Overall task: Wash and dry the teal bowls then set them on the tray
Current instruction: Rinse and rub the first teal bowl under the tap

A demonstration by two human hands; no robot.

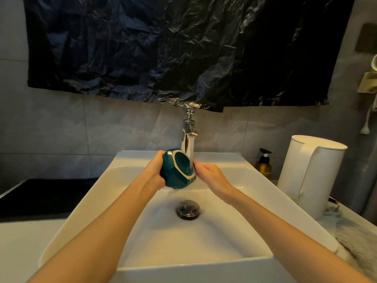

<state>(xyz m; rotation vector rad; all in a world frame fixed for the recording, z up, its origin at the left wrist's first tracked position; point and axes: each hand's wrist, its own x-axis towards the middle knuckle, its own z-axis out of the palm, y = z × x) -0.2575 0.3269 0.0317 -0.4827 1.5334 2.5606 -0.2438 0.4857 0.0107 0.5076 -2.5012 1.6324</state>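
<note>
Likely slick, breakable: glossy teal faceted ceramic bowl [177, 181] under chrome tap [186, 139], base gripped by left hand [154, 173]; right hand [210, 176] at rim, grip unclear.

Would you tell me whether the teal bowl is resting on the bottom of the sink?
No, the left hand holds the teal bowl up under the running tap, well above the sink floor.

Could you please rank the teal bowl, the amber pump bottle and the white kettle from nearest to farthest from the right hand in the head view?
1. The teal bowl, touching the fingertips of the right hand on its left.
2. The amber pump bottle, off to the hand's right.
3. The white kettle, farther right still, beyond the bottle.
</note>
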